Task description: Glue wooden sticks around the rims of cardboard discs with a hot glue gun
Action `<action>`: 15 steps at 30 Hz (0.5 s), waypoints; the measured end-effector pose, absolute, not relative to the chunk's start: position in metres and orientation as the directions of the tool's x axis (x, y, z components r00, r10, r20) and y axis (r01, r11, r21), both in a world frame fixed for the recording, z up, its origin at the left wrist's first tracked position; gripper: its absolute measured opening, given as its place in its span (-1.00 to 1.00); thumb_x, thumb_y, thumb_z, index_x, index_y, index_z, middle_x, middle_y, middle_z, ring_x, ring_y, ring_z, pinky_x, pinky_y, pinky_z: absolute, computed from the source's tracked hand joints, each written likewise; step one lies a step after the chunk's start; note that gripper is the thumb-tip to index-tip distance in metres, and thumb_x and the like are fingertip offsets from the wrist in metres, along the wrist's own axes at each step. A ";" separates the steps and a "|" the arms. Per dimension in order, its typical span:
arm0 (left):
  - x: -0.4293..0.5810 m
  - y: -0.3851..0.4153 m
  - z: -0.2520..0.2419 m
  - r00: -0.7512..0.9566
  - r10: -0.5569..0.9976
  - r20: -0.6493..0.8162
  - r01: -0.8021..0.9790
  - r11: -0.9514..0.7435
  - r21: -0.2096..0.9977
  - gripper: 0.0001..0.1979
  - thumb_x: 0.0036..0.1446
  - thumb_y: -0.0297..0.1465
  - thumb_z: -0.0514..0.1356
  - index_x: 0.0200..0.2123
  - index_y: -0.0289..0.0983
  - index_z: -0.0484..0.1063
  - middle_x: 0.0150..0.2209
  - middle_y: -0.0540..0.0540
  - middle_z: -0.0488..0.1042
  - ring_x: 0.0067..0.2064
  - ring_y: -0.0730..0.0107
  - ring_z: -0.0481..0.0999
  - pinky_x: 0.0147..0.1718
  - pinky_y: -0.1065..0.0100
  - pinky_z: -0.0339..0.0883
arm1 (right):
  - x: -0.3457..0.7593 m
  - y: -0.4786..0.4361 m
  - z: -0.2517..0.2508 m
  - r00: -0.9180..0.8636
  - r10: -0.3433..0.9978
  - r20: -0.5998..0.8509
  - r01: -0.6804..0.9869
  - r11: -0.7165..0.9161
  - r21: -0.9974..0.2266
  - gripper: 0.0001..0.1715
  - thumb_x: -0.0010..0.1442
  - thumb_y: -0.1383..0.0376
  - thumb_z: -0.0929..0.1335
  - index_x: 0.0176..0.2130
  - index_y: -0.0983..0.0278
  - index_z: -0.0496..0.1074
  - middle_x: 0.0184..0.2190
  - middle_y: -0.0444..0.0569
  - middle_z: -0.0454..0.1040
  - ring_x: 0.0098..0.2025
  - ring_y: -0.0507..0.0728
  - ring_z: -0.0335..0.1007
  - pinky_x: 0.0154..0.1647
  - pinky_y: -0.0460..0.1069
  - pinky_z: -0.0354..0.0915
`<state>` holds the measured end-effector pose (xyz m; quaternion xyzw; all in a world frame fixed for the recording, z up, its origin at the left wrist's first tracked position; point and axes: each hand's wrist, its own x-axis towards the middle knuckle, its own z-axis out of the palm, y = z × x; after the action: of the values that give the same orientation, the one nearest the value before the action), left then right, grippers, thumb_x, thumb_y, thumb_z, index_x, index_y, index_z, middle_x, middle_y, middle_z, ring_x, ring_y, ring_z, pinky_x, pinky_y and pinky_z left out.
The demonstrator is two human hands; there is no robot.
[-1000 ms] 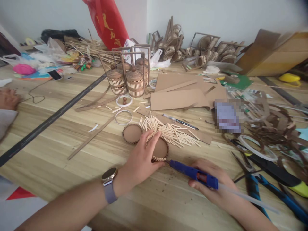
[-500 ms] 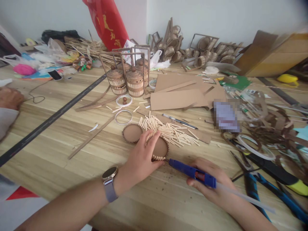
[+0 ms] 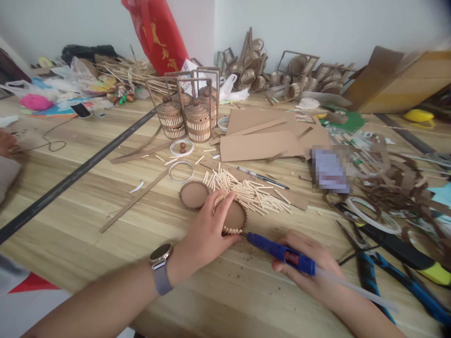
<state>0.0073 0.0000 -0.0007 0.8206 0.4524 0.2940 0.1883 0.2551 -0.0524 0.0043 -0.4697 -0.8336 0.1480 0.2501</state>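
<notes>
My left hand (image 3: pixel 207 225), with a watch on its wrist, grips a round cardboard tray (image 3: pixel 233 216) by its edge. Short wooden sticks stand along part of that tray's rim. My right hand (image 3: pixel 310 263) is wrapped around a blue glue gun (image 3: pixel 278 251), with a clear glue stick (image 3: pixel 359 288) poking from its back. The gun's nozzle meets the near right rim of the tray, beside my left thumb. Just left of it lies a second round cardboard tray (image 3: pixel 193 195) with a notched rim. Behind my fingers is a heap of short sticks (image 3: pixel 253 190).
Small lidded baskets (image 3: pixel 199 119) with tall handles stand behind. Cardboard sheets (image 3: pixel 260 145), a pen (image 3: pixel 262 177) and tape rings (image 3: pixel 181 172) lie nearby. Pliers (image 3: pixel 366 267) and brown strips crowd the right. Another person's sleeve (image 3: pixel 9 171) shows at the left edge.
The other person's hand and sleeve at the left have drawn back toward the frame edge. My two hands, the tray and the glue gun stay almost still.
</notes>
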 end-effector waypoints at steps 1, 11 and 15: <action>0.007 0.000 -0.001 0.418 0.854 0.311 0.632 -0.519 0.575 0.08 -0.12 -0.47 0.46 0.32 -0.08 -0.14 0.23 -0.25 0.08 0.29 -0.03 0.14 0.20 -0.01 0.21 | 0.255 -0.052 0.005 -0.434 0.855 0.284 0.709 0.519 -0.478 -0.61 0.28 -0.02 0.28 -0.39 0.22 0.33 -0.53 -0.12 0.36 -0.49 0.08 0.32 -0.48 -0.05 0.18; 0.007 -0.001 -0.001 0.421 0.851 0.313 0.626 -0.522 0.579 0.07 -0.09 -0.46 0.45 0.33 -0.04 -0.16 0.24 -0.24 0.08 0.29 -0.04 0.15 0.19 -0.05 0.21 | 0.252 -0.053 0.009 -0.422 0.854 0.304 0.721 0.520 -0.458 -0.58 0.25 -0.04 0.31 -0.43 0.22 0.35 -0.55 -0.10 0.37 -0.50 0.10 0.33 -0.49 -0.03 0.20; 0.007 0.000 0.000 0.418 0.856 0.305 0.634 -0.515 0.576 0.07 -0.09 -0.44 0.45 0.33 -0.04 -0.16 0.24 -0.23 0.09 0.28 -0.06 0.16 0.18 -0.06 0.23 | 0.252 -0.053 0.013 -0.349 0.885 0.307 0.706 0.464 -0.536 -0.57 0.22 -0.07 0.31 -0.41 0.21 0.38 -0.55 -0.10 0.41 -0.50 0.11 0.37 -0.49 -0.02 0.25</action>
<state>0.0066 -0.0003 0.0003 0.8204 0.4540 0.2909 0.1901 0.2518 -0.0530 0.0134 -0.4934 -0.8062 0.1569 0.2863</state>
